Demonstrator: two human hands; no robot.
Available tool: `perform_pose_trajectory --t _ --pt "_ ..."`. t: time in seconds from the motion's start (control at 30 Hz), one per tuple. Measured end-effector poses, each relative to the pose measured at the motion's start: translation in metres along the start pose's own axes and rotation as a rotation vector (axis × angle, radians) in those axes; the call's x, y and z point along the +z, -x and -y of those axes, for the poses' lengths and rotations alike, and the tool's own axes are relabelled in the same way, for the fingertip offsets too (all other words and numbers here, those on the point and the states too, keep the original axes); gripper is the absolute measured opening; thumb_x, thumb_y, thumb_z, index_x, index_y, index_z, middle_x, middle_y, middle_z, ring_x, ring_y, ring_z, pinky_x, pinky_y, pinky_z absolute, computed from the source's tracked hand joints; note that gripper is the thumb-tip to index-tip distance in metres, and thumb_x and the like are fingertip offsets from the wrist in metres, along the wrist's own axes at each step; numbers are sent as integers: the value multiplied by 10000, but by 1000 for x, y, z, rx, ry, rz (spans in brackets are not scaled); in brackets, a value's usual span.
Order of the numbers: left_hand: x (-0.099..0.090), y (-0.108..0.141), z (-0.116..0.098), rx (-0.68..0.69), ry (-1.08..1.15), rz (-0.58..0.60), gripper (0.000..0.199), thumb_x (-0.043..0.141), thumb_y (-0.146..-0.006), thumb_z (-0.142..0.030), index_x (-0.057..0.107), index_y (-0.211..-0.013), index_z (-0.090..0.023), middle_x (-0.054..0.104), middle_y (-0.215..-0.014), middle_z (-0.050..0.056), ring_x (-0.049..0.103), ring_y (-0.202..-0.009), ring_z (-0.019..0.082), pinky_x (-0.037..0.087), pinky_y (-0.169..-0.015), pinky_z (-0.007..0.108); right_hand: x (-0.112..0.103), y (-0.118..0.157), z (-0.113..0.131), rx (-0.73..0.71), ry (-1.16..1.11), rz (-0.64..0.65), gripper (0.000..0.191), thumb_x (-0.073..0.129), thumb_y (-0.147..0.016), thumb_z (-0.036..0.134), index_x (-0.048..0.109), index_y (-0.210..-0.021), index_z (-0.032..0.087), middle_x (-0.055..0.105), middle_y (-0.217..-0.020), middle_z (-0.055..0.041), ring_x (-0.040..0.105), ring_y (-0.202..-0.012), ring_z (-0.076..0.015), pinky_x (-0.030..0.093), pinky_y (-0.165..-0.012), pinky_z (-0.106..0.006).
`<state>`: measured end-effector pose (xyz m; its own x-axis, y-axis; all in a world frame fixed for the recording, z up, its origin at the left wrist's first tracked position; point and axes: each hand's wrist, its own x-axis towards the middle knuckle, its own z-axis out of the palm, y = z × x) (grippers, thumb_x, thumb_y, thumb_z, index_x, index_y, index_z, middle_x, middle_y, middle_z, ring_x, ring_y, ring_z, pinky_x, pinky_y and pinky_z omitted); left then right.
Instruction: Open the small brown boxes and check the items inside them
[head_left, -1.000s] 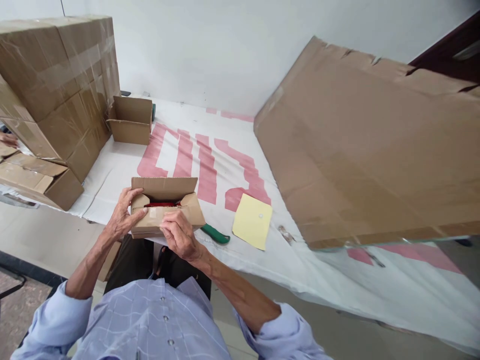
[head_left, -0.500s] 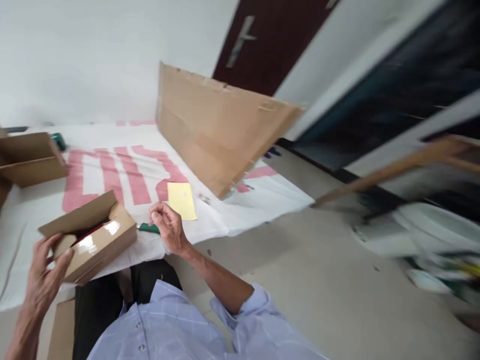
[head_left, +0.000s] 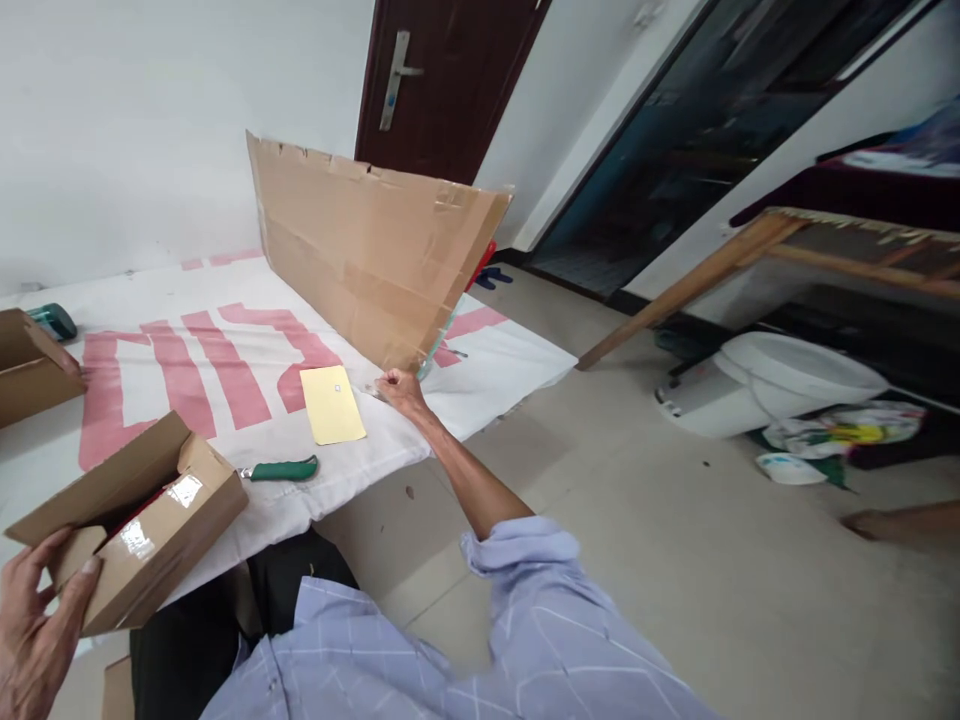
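My left hand (head_left: 45, 610) grips the near left end of a small open cardboard box (head_left: 161, 540), which shows something red inside and shiny tape on its side. My right hand (head_left: 401, 390) is closed at the bottom corner of a large upright cardboard sheet (head_left: 360, 255); what its fingers pinch is too small to make out. Left of that hand lies a yellow card (head_left: 332, 405) with a small mark on it. A green-handled tool (head_left: 285, 469) rests beside the small box, its tip partly hidden by the box.
Another open box (head_left: 34, 375) and a dark green object (head_left: 54, 320) are at the left on the white cloth with red print (head_left: 390, 440). Beyond the table's right edge are a wooden-legged table (head_left: 690, 280) and a white bucket (head_left: 787, 380) on the floor.
My right hand has moved away from the small box, past the yellow card, to the large sheet's corner. The view has shifted right, and my left hand still holds the box.
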<state>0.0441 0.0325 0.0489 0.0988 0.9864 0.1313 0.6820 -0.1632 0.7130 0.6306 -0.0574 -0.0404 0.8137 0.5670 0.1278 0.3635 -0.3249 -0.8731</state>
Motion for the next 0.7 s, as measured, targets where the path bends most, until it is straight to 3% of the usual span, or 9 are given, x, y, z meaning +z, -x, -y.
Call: perform_pose_trajectory --t 0.1,0.3,0.53,0.7 --pt "0 -4 3 7 5 -15 543 706 -826 -724 650 -1320 -507 566 -1472 -24 678 -1304 443 611 -1084 622 4 -2 -15 21 59 24 172 704 -694 352 589 -676 225 660 -679 1 597 -730 -190 487 -735 -304" --pt "-7 -13 16 33 -37 72 573 722 -821 -698 613 -1355 -522 564 -1438 -4 623 -1377 476 604 -1106 652 9 -2 -35 55 164 37 183 702 -711 378 587 -708 236 692 -743 -2 610 -750 -195 460 -711 -294" --pt "-6 -12 12 76 -38 64 504 715 -846 -657 588 -1333 -681 519 -1430 -72 595 -1424 431 584 -1154 666 10 -9 -37 69 261 8 214 695 -789 429 645 -829 225 727 -867 -34 615 -842 -214 458 -768 -305" --pt "-9 -14 14 97 -51 66 497 728 -839 -632 631 -1319 -546 533 -1421 -24 612 -1390 433 624 -1105 646 18 -16 -32 104 317 8 189 715 -824 377 673 -925 223 764 -1001 -78 636 -987 -247 469 -862 -319"
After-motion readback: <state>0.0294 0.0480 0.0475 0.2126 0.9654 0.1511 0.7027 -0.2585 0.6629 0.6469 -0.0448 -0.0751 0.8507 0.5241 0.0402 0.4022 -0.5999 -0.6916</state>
